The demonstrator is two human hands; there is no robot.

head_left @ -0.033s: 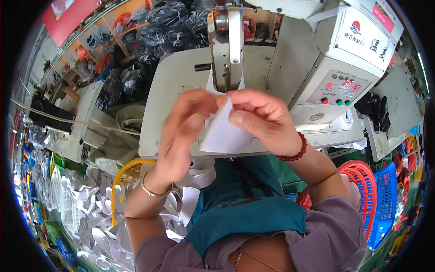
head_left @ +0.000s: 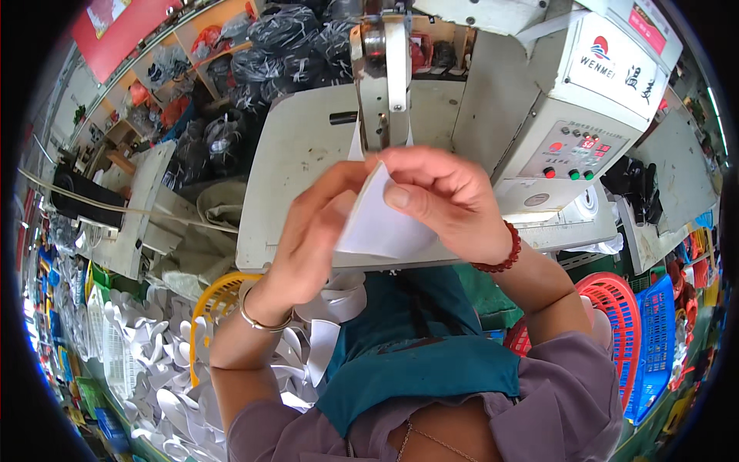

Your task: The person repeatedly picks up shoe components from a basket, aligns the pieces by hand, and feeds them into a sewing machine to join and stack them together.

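Observation:
A smooth white curved piece [head_left: 389,219], apparently a slipper upper, is in front of the machine head, its pointed end up. My right hand [head_left: 443,196] pinches it near the top, thumb on the near face and fingers behind. My left hand [head_left: 315,231], slightly blurred, is closed at its left edge, with some fingertips hidden behind it. Just beyond my hands stands the machine's metal post [head_left: 382,92], with white material showing on both sides of its lower end. The pale worktable [head_left: 300,146] lies under my hands.
A control box [head_left: 573,150] with buttons and a lit display stands right. Many similar white pieces [head_left: 173,408] are heaped at lower left around a yellow basket [head_left: 202,308]. Red [head_left: 620,308] and blue baskets [head_left: 654,339] are at right. Black bags [head_left: 285,38] fill the shelves behind.
My left hand has moved in against the left edge of the white piece, its fingers less spread. The right hand keeps its pinch and has barely moved.

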